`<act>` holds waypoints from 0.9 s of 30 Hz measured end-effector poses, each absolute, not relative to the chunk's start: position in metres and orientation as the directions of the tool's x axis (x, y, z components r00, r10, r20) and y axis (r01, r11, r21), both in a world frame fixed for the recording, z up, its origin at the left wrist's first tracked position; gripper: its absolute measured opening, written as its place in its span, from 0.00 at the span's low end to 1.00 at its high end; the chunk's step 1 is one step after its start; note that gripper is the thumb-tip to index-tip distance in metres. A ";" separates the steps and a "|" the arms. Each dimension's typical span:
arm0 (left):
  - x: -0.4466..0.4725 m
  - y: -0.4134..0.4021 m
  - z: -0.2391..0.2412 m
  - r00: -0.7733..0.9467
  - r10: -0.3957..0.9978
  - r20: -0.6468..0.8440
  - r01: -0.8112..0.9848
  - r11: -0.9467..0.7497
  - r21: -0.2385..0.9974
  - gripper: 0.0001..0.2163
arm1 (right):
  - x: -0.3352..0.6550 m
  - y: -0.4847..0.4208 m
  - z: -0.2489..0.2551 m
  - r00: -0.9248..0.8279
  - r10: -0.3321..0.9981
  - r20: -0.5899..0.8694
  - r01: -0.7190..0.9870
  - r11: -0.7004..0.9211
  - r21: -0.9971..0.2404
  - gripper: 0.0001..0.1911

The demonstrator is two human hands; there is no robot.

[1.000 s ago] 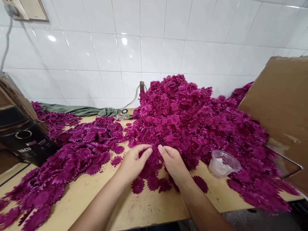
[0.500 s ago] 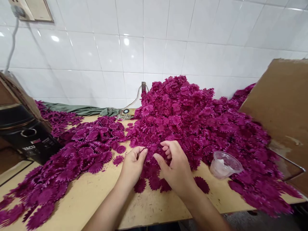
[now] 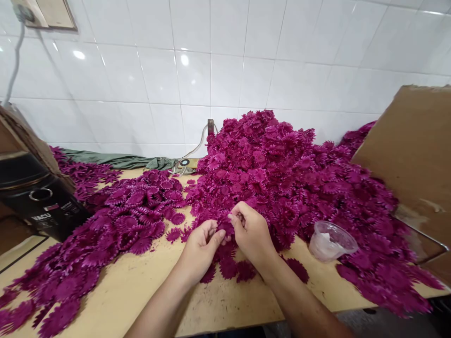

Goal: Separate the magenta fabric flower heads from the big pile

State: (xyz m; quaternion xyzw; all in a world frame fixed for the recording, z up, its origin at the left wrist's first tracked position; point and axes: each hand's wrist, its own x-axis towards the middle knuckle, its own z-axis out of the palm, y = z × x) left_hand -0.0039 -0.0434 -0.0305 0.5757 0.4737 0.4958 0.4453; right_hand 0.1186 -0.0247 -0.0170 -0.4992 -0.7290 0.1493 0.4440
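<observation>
My left hand point(image 3: 200, 249) is curled, thumb against bent fingers, at the front of a large heap of purple flower pieces point(image 3: 260, 164). Close beside it, my right hand point(image 3: 254, 234) pinches with thumb and forefinger. Between the fingertips of both hands shows a purple flower piece point(image 3: 225, 226), a flat disc with a notched edge; it blends with the heap behind, so its outline is hard to follow. Several similar discs point(image 3: 228, 267) lie on the table beneath my hands.
A second pile of flower pieces point(image 3: 123, 225) spreads over the left of the table point(image 3: 141, 286). A clear plastic cup point(image 3: 331, 244) with white material stands at right. A cardboard sheet point(image 3: 416, 155) leans at far right; a black container point(image 3: 42, 202) stands at left.
My hands have come closer together. The left has shifted right and slightly down, and the right hand's thumb and forefinger have closed into a pinch.
</observation>
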 end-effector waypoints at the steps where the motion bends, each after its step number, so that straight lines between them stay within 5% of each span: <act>1: -0.003 -0.044 -0.030 0.052 0.989 0.140 0.103 -0.145 0.984 0.10 | 0.117 -0.023 -0.017 -0.097 0.857 0.506 0.597 0.457 -0.660 0.08; 12: -0.012 -0.049 -0.032 -0.127 0.990 0.069 0.041 -0.064 0.997 0.17 | 0.150 0.033 0.000 0.276 0.808 0.521 0.546 0.315 -0.776 0.03; 18: -0.020 -0.043 -0.035 -0.059 0.992 0.111 0.024 -0.110 0.994 0.17 | 0.138 0.024 -0.002 0.034 0.890 0.455 0.504 0.377 -0.777 0.17; 23: -0.017 -0.042 -0.029 0.036 0.989 0.143 0.084 -0.146 0.986 0.15 | 0.109 -0.005 -0.004 -0.419 0.872 0.253 0.247 0.377 -0.893 0.11; 25: -0.016 -0.045 -0.027 0.033 0.989 0.146 0.116 -0.149 0.982 0.15 | 0.109 -0.001 -0.005 -0.385 0.879 0.280 0.213 0.380 -0.900 0.12; 27: -0.015 -0.049 -0.028 0.026 0.989 0.146 0.144 -0.149 0.978 0.17 | 0.118 0.014 -0.007 -0.150 0.934 0.323 0.223 0.350 -0.910 0.11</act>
